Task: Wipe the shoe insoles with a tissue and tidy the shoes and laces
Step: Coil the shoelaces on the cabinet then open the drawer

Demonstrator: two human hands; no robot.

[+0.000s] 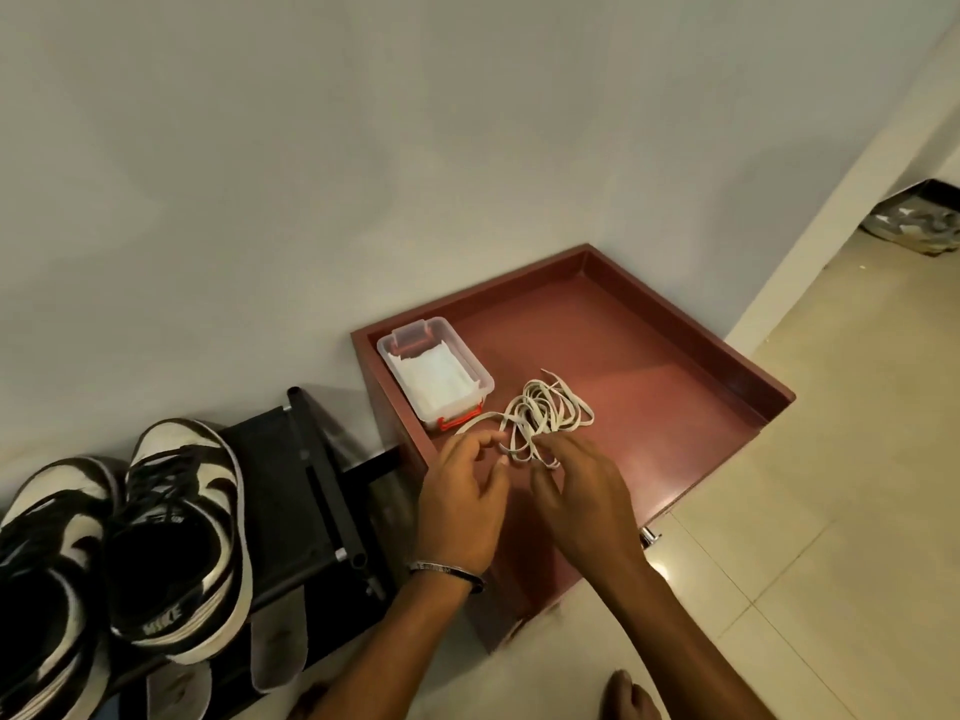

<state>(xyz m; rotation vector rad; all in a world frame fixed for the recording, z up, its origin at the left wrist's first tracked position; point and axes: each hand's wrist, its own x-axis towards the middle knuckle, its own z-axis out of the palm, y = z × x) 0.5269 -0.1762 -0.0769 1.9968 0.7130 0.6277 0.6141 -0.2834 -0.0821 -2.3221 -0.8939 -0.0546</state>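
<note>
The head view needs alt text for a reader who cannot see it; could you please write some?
Two hands, left hand and right hand, work a tangled white shoelace on a red-brown tray-topped cabinet, beside a clear box of tissues. To the left, a pair of black-and-white sneakers sits on a black rack, with insoles beneath.

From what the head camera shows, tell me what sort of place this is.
Probably a home entryway or shoe corner: black-and-white sneakers sit on a low black shoe rack against a plain wall, beside a reddish-brown cabinet top holding white laces, on a tiled floor.
</note>
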